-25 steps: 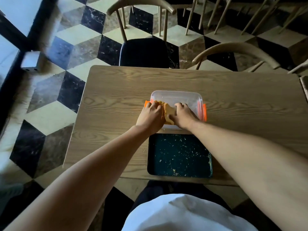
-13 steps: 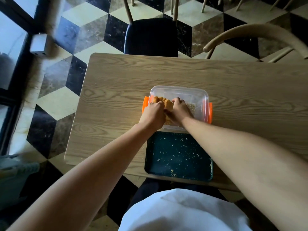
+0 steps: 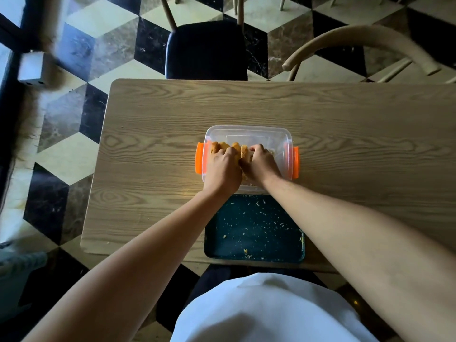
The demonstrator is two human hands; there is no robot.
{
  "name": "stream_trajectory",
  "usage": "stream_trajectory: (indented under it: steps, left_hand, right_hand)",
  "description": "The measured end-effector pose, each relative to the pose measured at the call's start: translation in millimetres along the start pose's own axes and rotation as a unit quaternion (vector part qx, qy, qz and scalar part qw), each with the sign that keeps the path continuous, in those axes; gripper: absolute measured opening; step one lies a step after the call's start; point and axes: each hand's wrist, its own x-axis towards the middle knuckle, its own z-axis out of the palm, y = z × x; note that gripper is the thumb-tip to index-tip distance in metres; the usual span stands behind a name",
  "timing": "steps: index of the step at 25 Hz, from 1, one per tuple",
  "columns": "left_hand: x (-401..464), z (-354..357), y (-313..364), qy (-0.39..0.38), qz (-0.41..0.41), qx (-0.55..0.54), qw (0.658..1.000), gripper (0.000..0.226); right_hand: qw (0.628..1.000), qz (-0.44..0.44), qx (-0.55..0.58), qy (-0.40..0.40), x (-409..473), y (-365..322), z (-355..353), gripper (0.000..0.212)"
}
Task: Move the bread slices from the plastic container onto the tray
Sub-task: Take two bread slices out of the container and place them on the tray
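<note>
Left hand [image 3: 223,169]: inside the plastic container, fingers curled down over the bread slices at the left part of the box; closed on the bread.
Right hand [image 3: 261,164]: also in the container, just beside the left hand and touching it at the thumbs; fingers bent around the right end of the same group of slices, gripping them.
Bread slices [image 3: 228,147]: golden-brown, standing on edge in a row, packed toward the container's left side; only the tops at 12 o'clock of the knuckles show, the rest is hidden by both hands.
Plastic container [image 3: 249,133]: clear, rectangular with rounded corners, no lid on it, orange clips [image 3: 199,157] on its left and right ends; the part at 3 o'clock of the hands holds no slices, only pale bits on the bottom. No label or print can be read on it.
Tray [image 3: 254,230]: dark green, flat, at 6 o'clock of the container and touching or nearly touching its near edge; scattered with pale crumbs, no slice on it; its near rim lies by the desk's near edge.
Desk [image 3: 153,134]: light wood with strong grain, carrying container and tray near the middle of its near side.
Chairs: one with a dark seat [image 3: 206,49] at 12 o'clock past the desk's far edge; a curved wooden backrest [image 3: 357,38] at 1 o'clock.
Floor [image 3: 81,58]: cube-patterned tiles in black, cream and brown.
Writing: none legible anywhere.
</note>
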Motion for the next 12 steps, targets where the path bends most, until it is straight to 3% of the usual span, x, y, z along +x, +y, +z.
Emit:
stream_trajectory:
  steps: [6, 12]
  left_hand:
    - [8.5, 16.5, 12.2, 0.015, -0.056, -0.068, 0.996, 0.057]
    - [21.1, 27.4, 12.2, -0.014, -0.089, -0.026, 0.996, 0.04]
  right_hand:
    - [0.996, 0.038, -0.06, 0.049, 3.6, 3.8, -10.3, 0.033]
    - [0.994, 0.04, -0.096, 0.035, 5.2, 6.4, -14.5, 0.046]
